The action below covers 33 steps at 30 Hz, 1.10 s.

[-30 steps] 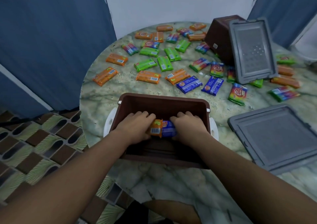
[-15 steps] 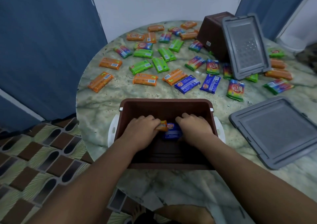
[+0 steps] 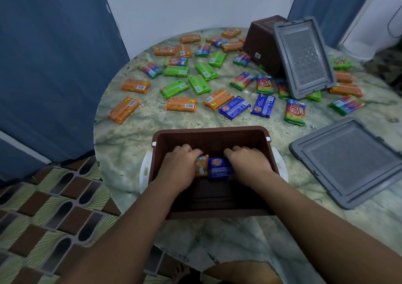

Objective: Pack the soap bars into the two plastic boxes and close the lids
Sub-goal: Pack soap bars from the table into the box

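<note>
Two hands, left hand (image 3: 180,166) gripping an orange soap bar (image 3: 201,166) and right hand (image 3: 248,164) gripping a blue soap bar (image 3: 219,168), work inside the brown box (image 3: 208,134); careless release may leave bars tilted, wasting space.

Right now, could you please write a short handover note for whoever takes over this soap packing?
Left hand holds an orange bar and right hand a blue bar, both low inside the near box.
Far box lies tipped over, one lid leaning on it; the other lid lies flat on the right.
Done: two bars going in.
Left: the many bars on the table, both lids.
</note>
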{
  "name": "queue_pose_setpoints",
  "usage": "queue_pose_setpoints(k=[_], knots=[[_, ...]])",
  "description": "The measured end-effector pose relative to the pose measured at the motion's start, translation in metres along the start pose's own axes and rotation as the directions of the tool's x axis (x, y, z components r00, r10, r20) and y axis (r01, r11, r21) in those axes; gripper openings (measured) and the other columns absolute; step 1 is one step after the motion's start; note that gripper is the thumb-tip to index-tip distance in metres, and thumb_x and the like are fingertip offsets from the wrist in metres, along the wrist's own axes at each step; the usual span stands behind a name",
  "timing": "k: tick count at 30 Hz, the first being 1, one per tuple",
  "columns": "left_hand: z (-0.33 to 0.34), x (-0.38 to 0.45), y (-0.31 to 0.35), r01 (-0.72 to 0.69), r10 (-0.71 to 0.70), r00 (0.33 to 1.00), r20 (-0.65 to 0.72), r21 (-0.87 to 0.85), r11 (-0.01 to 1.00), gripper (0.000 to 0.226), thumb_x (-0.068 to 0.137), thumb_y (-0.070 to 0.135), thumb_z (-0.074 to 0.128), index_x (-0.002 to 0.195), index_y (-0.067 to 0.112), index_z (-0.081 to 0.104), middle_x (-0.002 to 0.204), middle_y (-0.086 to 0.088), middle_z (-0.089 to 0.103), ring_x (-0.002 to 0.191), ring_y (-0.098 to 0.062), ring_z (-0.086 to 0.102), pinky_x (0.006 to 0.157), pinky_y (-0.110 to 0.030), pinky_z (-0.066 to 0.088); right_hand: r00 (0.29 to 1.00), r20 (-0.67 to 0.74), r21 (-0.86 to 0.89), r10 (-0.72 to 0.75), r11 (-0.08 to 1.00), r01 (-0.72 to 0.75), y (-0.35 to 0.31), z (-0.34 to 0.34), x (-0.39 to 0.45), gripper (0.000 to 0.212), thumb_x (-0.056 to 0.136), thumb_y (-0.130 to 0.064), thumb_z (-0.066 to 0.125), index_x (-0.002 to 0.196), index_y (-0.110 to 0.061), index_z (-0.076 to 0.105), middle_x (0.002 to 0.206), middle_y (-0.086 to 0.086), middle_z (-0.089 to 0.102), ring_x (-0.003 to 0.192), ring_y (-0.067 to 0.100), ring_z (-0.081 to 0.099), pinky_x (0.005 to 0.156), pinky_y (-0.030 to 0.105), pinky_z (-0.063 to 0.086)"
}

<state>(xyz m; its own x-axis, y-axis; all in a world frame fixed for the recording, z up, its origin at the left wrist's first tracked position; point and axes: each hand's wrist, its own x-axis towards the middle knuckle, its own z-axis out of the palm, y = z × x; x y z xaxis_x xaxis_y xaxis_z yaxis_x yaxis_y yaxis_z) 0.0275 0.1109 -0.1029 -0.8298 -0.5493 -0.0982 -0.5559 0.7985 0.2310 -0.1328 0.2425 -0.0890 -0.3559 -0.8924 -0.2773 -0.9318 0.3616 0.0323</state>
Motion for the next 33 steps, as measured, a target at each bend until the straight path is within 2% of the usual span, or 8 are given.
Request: queue_pose_setpoints(k=[5,8,12,15,19,23,27,33], knots=[[0.001,-0.005,0.003,0.029,-0.033,0.994,0.108,0.038,0.999,0.048,0.086,0.029,0.071,0.132,0.031,0.057,0.127,0.002,0.051,0.116,-0.024,0.049,0.09,-0.039,0.046,1.0,-0.014,0.007,-0.002,1.0,0.003,0.0,0.0,0.0,0.065,0.085,-0.041,0.078,0.139,-0.022,0.048,0.128,0.006,0.057,0.117,0.029,0.058,0.094,0.042,0.046],[0.001,-0.003,0.002,0.034,-0.04,0.994,0.105,0.059,0.998,0.047,0.087,0.028,0.072,0.132,0.033,0.059,0.127,0.002,0.052,0.115,-0.023,0.049,0.089,-0.04,0.047,1.0,-0.008,0.027,-0.009,1.0,0.009,-0.001,-0.002,0.0,0.062,0.085,-0.042,0.076,0.138,-0.022,0.051,0.129,0.006,0.055,0.116,0.029,0.057,0.093,0.041,0.046],[0.003,-0.003,0.003,0.015,-0.02,0.996,0.083,0.065,0.998,0.04,0.09,0.027,0.067,0.129,0.032,0.06,0.123,0.002,0.051,0.112,-0.025,0.05,0.086,-0.04,0.047,0.998,-0.062,0.142,0.011,0.99,-0.003,-0.003,-0.008,-0.003,0.034,0.09,-0.042,0.06,0.119,-0.024,0.063,0.11,0.002,0.06,0.1,0.027,0.061,0.072,0.034,0.044],[0.004,-0.004,0.004,0.007,-0.012,0.998,0.068,0.078,0.997,0.04,0.09,0.025,0.066,0.129,0.031,0.061,0.123,0.001,0.051,0.112,-0.025,0.05,0.084,-0.04,0.046,0.994,-0.101,0.236,0.044,0.972,-0.019,-0.004,-0.012,-0.005,0.029,0.095,-0.04,0.051,0.121,-0.028,0.053,0.104,0.0,0.063,0.094,0.026,0.064,0.071,0.037,0.051],[0.003,-0.004,0.004,-0.004,-0.002,0.998,0.06,0.096,0.995,0.039,0.09,0.026,0.067,0.129,0.03,0.061,0.124,0.002,0.05,0.112,-0.024,0.049,0.083,-0.039,0.046,0.999,-0.008,0.261,0.043,0.964,-0.039,-0.005,-0.009,-0.005,0.032,0.097,-0.036,0.052,0.124,-0.028,0.036,0.109,0.005,0.064,0.091,0.028,0.063,0.069,0.04,0.054],[0.002,-0.004,0.004,-0.01,0.004,0.998,0.062,0.098,0.995,0.044,0.091,0.024,0.067,0.133,0.032,0.059,0.126,0.002,0.05,0.113,-0.024,0.048,0.086,-0.039,0.048,0.997,-0.072,0.205,0.032,0.979,-0.016,-0.002,-0.005,-0.002,0.039,0.098,-0.033,0.055,0.135,-0.024,0.047,0.122,0.007,0.06,0.109,0.027,0.057,0.081,0.04,0.054],[0.001,-0.004,0.005,-0.013,0.006,0.997,0.071,0.104,0.994,0.045,0.091,0.026,0.068,0.135,0.032,0.058,0.126,0.001,0.05,0.114,-0.024,0.048,0.09,-0.041,0.049,0.994,-0.11,0.142,0.005,0.99,0.01,-0.001,-0.003,-0.001,0.043,0.096,-0.034,0.058,0.137,-0.022,0.052,0.122,0.006,0.061,0.111,0.027,0.057,0.086,0.039,0.051],[-0.001,-0.005,0.007,-0.02,0.012,0.997,0.074,0.116,0.993,0.043,0.092,0.024,0.065,0.134,0.03,0.059,0.126,0.0,0.05,0.114,-0.025,0.049,0.088,-0.041,0.048,0.997,-0.068,0.059,-0.036,0.997,0.04,0.0,0.0,-0.001,0.053,0.094,-0.056,0.059,0.141,-0.032,0.055,0.13,0.001,0.054,0.117,0.025,0.053,0.093,0.04,0.047]])
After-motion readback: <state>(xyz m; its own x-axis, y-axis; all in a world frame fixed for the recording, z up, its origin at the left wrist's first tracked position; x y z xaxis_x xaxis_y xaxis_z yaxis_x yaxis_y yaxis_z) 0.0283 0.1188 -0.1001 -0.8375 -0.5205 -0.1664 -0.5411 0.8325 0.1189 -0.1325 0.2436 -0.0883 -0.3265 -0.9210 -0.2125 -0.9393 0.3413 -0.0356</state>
